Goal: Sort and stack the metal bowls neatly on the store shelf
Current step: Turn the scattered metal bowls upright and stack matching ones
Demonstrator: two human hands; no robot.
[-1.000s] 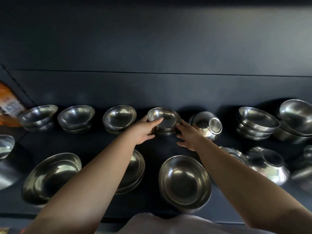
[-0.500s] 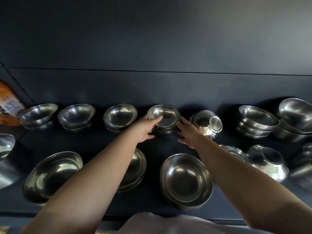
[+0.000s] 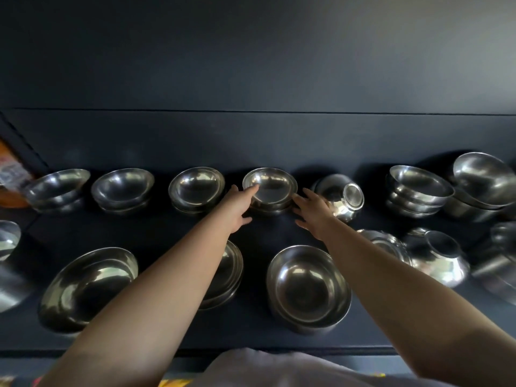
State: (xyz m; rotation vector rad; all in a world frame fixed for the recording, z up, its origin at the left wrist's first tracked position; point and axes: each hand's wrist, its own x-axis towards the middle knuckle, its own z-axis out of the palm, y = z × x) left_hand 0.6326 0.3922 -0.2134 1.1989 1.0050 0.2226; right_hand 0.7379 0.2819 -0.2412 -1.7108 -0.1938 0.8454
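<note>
A small stack of shallow metal bowls (image 3: pixel 272 187) stands in the back row of the dark shelf (image 3: pixel 268 236), at the centre. My left hand (image 3: pixel 237 209) reaches to its left side, fingers straight, with a fingertip on the top bowl's rim. My right hand (image 3: pixel 312 215) lies at the stack's right side with fingers spread and straight, its fingertips touching the lower bowls. Neither hand curls round a bowl.
The back row holds bowl stacks at the left (image 3: pixel 57 189) (image 3: pixel 122 188) (image 3: pixel 196 188), a tipped bowl (image 3: pixel 342 196) beside my right hand, and stacks at the right (image 3: pixel 418 191) (image 3: pixel 483 182). In front sit large bowls (image 3: pixel 89 283) (image 3: pixel 307 286), a plate stack (image 3: pixel 230 272) and an overturned bowl (image 3: pixel 438 255).
Both hands stay at the centre stack. My left fingers have straightened along the top bowl's rim, and my right hand has shifted slightly towards the stack's base.
</note>
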